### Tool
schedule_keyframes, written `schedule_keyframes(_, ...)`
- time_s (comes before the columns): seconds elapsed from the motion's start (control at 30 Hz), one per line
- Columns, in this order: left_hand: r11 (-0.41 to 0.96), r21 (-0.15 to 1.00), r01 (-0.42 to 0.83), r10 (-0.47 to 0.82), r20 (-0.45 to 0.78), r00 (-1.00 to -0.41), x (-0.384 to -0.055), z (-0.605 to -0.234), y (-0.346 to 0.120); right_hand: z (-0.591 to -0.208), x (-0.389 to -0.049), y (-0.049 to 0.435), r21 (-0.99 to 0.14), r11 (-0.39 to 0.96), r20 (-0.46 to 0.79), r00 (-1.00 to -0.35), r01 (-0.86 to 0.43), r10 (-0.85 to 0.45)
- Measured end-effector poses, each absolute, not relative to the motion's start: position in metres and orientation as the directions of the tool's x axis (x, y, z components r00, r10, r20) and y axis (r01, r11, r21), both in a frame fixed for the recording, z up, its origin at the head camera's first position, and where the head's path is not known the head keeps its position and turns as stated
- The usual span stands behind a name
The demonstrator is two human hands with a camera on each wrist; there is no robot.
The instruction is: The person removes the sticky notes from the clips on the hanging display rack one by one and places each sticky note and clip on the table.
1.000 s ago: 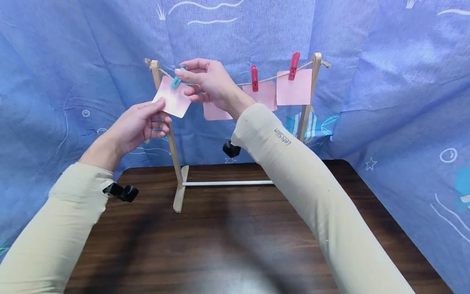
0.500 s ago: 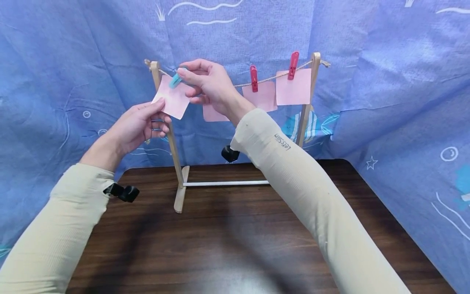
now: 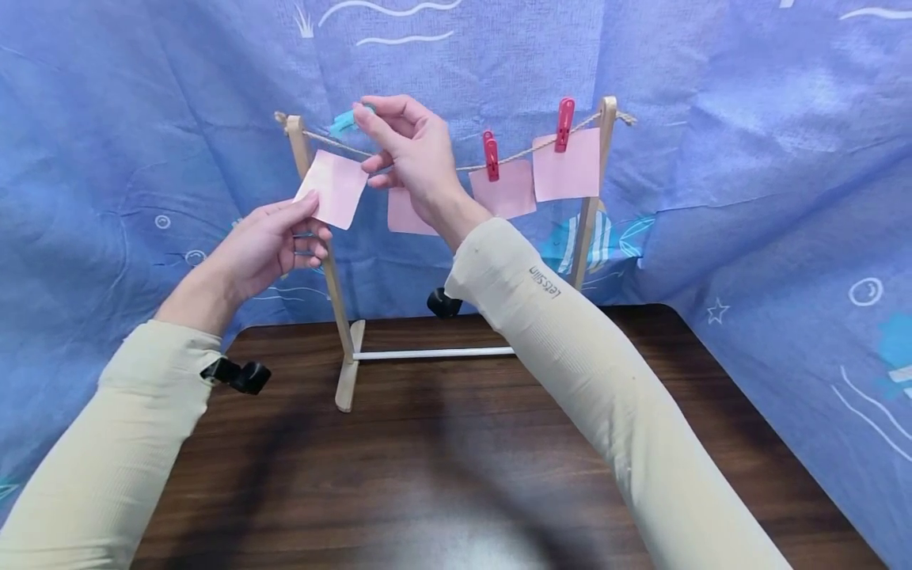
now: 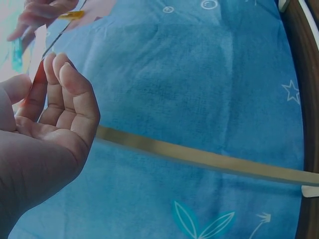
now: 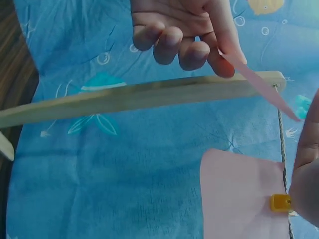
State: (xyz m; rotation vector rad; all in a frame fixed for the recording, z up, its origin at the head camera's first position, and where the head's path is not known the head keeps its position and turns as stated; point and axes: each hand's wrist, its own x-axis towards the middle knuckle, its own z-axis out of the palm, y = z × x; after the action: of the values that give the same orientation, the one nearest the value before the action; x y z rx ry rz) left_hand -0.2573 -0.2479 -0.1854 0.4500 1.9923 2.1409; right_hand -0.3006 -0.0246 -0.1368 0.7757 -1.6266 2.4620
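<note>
A pink paper square (image 3: 336, 186) is pinched by its lower left corner between the thumb and fingers of my left hand (image 3: 260, 249). Above it, at the left of the rope (image 3: 523, 153), my right hand (image 3: 420, 150) pinches a light blue clothespin (image 3: 343, 122) between thumb and index finger. The clothespin is apart from the paper and higher than the rope. In the right wrist view the held paper (image 5: 259, 84) appears edge-on beside the rope. Nearby, a yellow clothespin (image 5: 280, 202) fastens another pink square (image 5: 234, 184) to the rope.
Two more pink squares hang at the right under red clothespins (image 3: 492, 156). The rope runs between a left wooden post (image 3: 335, 293) and a right wooden post (image 3: 586, 229). A white bar (image 3: 435, 353) joins the stand low down on the dark table (image 3: 399, 475). Blue cloth hangs behind.
The right hand has lifted the blue clothespin up off the paper's top edge, above the rope. The left hand has stayed in place with the paper.
</note>
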Motion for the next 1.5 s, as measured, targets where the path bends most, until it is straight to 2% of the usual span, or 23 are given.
schedule_keyframes(0.13, -0.091, 0.993, 0.072, 0.347, 0.100, -0.932, -0.254, -0.189, -0.249, -0.141, -0.297, -0.019, -0.789, -0.411, 0.567, -0.799, -0.457, -0.200)
schedule_keyframes(0.37, -0.064, 0.995, 0.074, 0.360, 0.092, -0.928, -0.245, -0.202, -0.252, -0.156, -0.281, 0.005, -0.752, -0.290, 0.658, -0.702, -0.593, -0.272)
schedule_keyframes(0.73, -0.002, 0.995, 0.102, 0.367, 0.096, -0.925, -0.233, -0.226, -0.254, -0.182, -0.256, 0.039, -0.765, -0.174, 0.623, -0.646, -0.620, -0.440)
schedule_keyframes(0.9, -0.036, 0.995, 0.097, 0.378, 0.103, -0.920, -0.230, -0.233, -0.253, -0.192, -0.253, 0.056, -0.778, -0.120, 0.590, -0.653, -0.616, -0.475)
schedule_keyframes(1.07, -0.056, 0.994, 0.095, 0.395, 0.109, -0.912, -0.227, -0.239, -0.252, -0.202, -0.253, 0.074, -0.807, -0.080, 0.546, -0.686, -0.585, -0.481)
schedule_keyframes(1.5, -0.005, 0.997, 0.081, 0.360, 0.078, -0.930, -0.225, -0.268, -0.250, -0.241, -0.250, 0.137, -0.855, 0.044, 0.439, -0.766, -0.517, -0.469)
